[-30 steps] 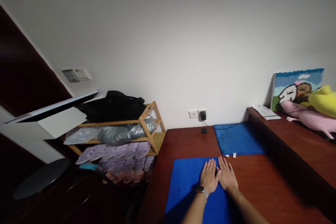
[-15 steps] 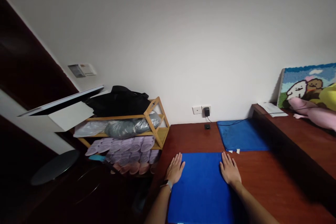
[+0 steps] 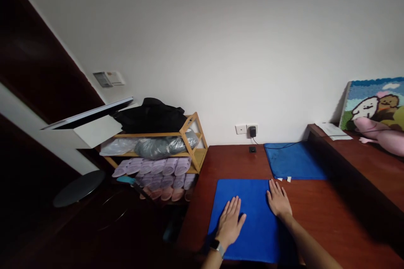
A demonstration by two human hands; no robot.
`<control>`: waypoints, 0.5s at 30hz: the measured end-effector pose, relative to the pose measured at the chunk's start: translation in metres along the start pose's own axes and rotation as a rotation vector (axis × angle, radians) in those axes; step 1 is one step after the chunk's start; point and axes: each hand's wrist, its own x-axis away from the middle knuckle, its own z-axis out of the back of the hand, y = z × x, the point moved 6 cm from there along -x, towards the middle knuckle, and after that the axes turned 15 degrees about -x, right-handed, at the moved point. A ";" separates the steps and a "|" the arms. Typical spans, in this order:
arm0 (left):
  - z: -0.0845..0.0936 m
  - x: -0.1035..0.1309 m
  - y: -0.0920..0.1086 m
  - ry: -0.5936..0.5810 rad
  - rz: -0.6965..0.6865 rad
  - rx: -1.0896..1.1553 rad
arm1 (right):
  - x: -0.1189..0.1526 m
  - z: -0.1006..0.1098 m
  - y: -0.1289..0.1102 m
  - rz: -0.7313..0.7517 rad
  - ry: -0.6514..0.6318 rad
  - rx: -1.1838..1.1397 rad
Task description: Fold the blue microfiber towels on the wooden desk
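A bright blue cloth mat (image 3: 252,218) lies flat on the reddish-brown desk (image 3: 233,162), near its front edge. My left hand (image 3: 229,222) rests palm down on the left part of the mat, fingers stretched out and the thumb apart. On the wrist is a watch. My right hand (image 3: 279,199) lies flat at the mat's right edge, near the far right corner, fingers extended. Neither hand holds anything. Behind the right hand, a second, darker blue mat (image 3: 293,162) with small white tags lies on the desk.
Left of the desk stands a wooden rack (image 3: 202,159) with slippers (image 3: 167,167), plastic-wrapped bundles and a black bag (image 3: 151,117). A black plug (image 3: 253,131) sits in the wall socket. On the raised right ledge are a pink plush toy (image 3: 378,136), papers (image 3: 333,130) and a fluffy picture (image 3: 372,101).
My left hand has moved from the mat's left edge inward and nearer to me, onto its surface. The right hand stays at the right edge. The camera view has shifted slightly.
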 end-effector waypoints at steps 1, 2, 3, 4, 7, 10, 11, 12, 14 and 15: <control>-0.003 0.006 -0.013 -0.014 0.033 -0.004 | 0.000 -0.001 0.001 0.002 0.001 0.006; -0.005 0.013 -0.029 -0.025 0.069 -0.010 | -0.001 -0.002 0.002 0.003 0.002 0.012; -0.008 0.020 -0.044 -0.031 0.106 -0.019 | -0.001 -0.004 0.003 0.003 0.004 0.016; -0.010 0.026 -0.060 -0.032 0.146 -0.030 | -0.001 -0.005 0.004 0.005 0.005 0.018; -0.012 0.043 -0.091 -0.014 0.231 -0.057 | -0.002 -0.007 0.005 0.011 0.013 0.012; -0.012 0.049 -0.100 -0.017 0.255 -0.041 | -0.004 -0.004 0.003 -0.001 0.003 0.015; -0.011 0.049 -0.100 -0.018 0.267 -0.031 | -0.004 -0.002 0.001 -0.012 -0.010 0.015; -0.009 0.051 -0.101 -0.013 0.287 -0.022 | -0.003 0.001 0.000 -0.020 -0.023 0.012; -0.002 0.056 -0.104 0.016 0.346 -0.011 | 0.003 0.009 -0.004 -0.015 -0.025 -0.005; 0.002 0.060 -0.104 0.040 0.375 -0.009 | 0.010 0.013 -0.006 0.004 -0.010 -0.018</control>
